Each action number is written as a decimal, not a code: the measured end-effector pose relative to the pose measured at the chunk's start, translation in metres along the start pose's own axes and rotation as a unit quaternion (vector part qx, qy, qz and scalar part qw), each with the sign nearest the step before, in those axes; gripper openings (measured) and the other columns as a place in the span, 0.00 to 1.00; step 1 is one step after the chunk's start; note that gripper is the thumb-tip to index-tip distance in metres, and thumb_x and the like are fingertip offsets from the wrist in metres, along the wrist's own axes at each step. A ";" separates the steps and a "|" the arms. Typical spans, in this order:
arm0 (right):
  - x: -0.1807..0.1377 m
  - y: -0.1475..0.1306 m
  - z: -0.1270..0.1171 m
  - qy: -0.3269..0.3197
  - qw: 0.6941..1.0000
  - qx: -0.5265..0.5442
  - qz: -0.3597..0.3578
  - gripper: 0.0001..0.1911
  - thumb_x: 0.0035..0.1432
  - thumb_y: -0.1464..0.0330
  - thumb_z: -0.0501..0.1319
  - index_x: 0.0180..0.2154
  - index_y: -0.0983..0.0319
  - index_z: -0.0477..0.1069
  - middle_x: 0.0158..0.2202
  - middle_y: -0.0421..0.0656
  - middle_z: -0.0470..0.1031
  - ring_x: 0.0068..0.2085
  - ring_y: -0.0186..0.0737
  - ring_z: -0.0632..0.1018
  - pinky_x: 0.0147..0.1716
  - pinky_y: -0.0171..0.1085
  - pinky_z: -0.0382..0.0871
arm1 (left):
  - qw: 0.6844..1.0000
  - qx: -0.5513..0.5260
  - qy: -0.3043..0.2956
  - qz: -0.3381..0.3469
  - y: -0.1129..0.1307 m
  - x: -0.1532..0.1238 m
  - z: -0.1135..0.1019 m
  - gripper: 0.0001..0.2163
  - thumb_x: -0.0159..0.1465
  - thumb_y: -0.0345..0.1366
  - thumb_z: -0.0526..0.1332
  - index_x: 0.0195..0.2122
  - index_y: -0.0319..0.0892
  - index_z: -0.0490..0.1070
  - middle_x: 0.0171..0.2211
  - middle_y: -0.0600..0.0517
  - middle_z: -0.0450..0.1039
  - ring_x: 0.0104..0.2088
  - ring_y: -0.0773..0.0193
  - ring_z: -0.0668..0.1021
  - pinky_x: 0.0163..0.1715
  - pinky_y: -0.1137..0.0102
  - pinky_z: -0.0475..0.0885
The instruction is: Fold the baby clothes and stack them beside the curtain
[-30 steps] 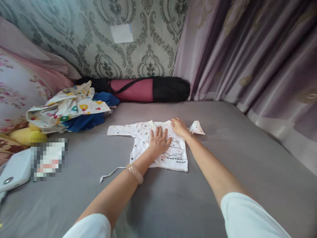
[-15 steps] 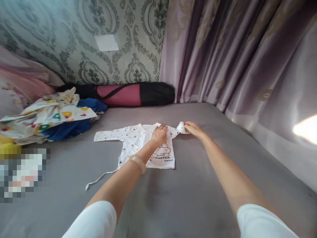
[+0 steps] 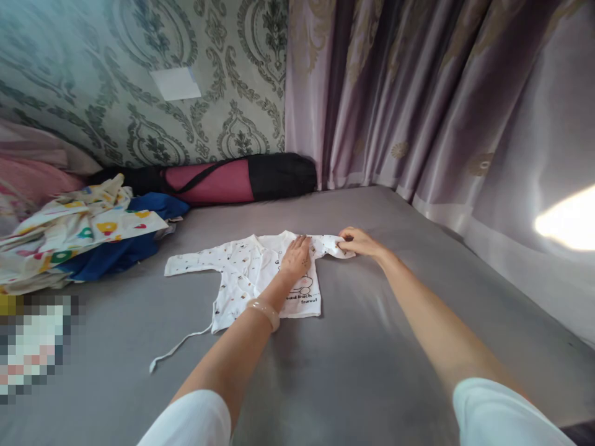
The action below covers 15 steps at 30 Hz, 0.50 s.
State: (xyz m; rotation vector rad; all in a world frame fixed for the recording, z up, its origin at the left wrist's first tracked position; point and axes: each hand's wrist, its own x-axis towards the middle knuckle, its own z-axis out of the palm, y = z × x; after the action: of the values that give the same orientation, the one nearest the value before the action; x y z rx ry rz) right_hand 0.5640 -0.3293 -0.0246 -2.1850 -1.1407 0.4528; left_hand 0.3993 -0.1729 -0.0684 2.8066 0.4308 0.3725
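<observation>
Baby shirt (image 3: 242,272) lies face up on the grey sheet (image 3: 381,334), centre of the frame. The left hand (image 3: 296,257) rests flat on its chest just below the collar, fingers extended and close together, palm pressing down. The right hand (image 3: 357,243) sits at the shirt's right edge, fingertips pinching the sleeve (image 3: 331,244), which is bunched and partly turned in toward the body. The other sleeve (image 3: 186,263) lies spread toward the left. A tie string (image 3: 179,345) trails loose toward the lower left. Risks, as judged: the sheet looks smooth, so a pull on the pinched sleeve could drag the whole shirt if the left palm lifts. The bunched cloth could set an uneven crease. The loose string could catch under the forearm or bracelet (image 3: 264,311) and skew the hem.
</observation>
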 end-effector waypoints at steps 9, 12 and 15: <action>-0.020 -0.008 -0.010 0.084 0.974 0.193 0.081 0.10 0.47 0.64 0.60 0.33 0.60 0.64 0.24 0.34 0.67 0.26 0.33 0.68 0.25 0.30 0.60 | 1.000 0.015 -0.013 -0.018 0.002 0.000 0.003 0.22 0.69 0.33 0.43 0.63 0.34 0.55 0.65 0.42 0.57 0.66 0.57 0.57 0.64 0.61 0.53; -0.018 -0.009 -0.009 0.120 0.978 0.157 0.072 0.08 0.53 0.66 0.55 0.37 0.61 0.66 0.30 0.38 0.71 0.28 0.34 0.70 0.28 0.31 0.63 | 0.999 0.019 -0.022 -0.023 0.003 0.000 0.001 0.23 0.70 0.35 0.41 0.64 0.33 0.54 0.65 0.41 0.55 0.66 0.57 0.57 0.64 0.61 0.52; -0.019 -0.005 -0.015 0.131 0.989 0.019 0.058 0.09 0.56 0.66 0.54 0.37 0.61 0.70 0.33 0.42 0.74 0.31 0.36 0.71 0.31 0.33 0.63 | 0.999 0.025 -0.031 -0.030 0.005 0.000 0.000 0.24 0.71 0.37 0.40 0.65 0.33 0.52 0.66 0.42 0.54 0.66 0.57 0.55 0.65 0.60 0.51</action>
State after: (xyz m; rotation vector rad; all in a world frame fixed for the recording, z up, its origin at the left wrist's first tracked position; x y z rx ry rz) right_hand 0.5581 -0.3478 -0.0098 -2.2073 -0.8601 0.2249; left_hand 0.4004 -0.1777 -0.0672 2.8379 0.5175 0.2641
